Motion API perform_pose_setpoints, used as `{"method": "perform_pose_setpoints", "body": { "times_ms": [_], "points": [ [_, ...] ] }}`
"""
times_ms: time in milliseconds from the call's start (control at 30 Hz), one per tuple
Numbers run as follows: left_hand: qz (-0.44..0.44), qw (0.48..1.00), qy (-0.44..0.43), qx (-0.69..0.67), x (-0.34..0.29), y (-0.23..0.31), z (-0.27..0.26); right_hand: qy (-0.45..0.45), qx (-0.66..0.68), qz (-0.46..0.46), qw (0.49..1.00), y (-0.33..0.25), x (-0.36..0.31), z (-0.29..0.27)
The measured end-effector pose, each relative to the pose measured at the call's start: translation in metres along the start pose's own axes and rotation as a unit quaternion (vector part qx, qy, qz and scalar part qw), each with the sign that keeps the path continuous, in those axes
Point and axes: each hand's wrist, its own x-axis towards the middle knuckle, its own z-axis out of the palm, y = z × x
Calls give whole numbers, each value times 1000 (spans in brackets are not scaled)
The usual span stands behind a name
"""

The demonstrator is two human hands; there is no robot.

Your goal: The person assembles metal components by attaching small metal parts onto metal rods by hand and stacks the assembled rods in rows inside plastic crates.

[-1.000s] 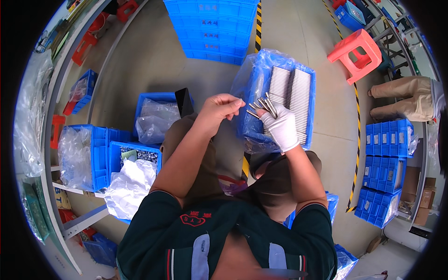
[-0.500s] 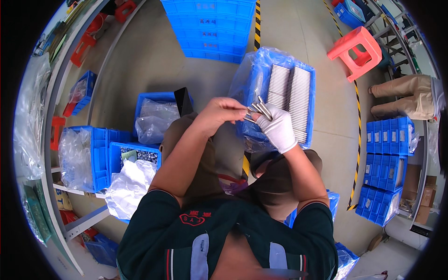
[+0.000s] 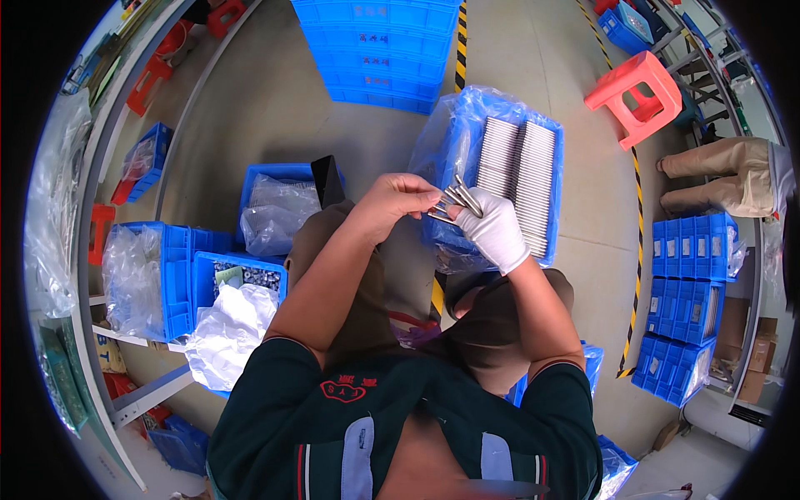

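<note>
Several short, shiny metal rods (image 3: pixel 467 200) fan out from my right hand (image 3: pixel 497 231), which wears a white glove and is closed round them. My bare left hand (image 3: pixel 400 204) meets it from the left, thumb and forefinger pinched at the rods' ends; the fingertips partly hide what they grip. Just beyond my right hand stands a blue crate (image 3: pixel 554 167) lined with clear plastic. Inside it, slim metal pieces (image 3: pixel 533 187) lie stacked in two long rows.
On the left, a blue bin (image 3: pixel 200 279) holds small metal parts and crumpled white paper (image 3: pixel 233 325). Blue crates (image 3: pixel 375 62) stand stacked ahead. A red stool (image 3: pixel 635 98) and more blue crates (image 3: pixel 687 283) are at the right, near another person's legs (image 3: pixel 721 175).
The rods in my right hand have shifted and fan out slightly differently. Both hands stay almost in place, close together.
</note>
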Motion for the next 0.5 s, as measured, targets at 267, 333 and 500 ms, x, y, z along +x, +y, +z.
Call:
{"method": "perform_pose_setpoints", "body": {
  "times_ms": [267, 333, 500],
  "points": [
    [-33, 992, -3, -120, 1, -11, 3, 47, -53, -42, 997, -6, -5, 5],
    [-47, 980, -3, -193, 4, -19, 7, 57, -81, -50, 994, -4, -5, 7],
    [-4, 977, 18, -212, 2, -22, 18, 67, -34, -7, 997, -6, -5, 6]
  ]
}}
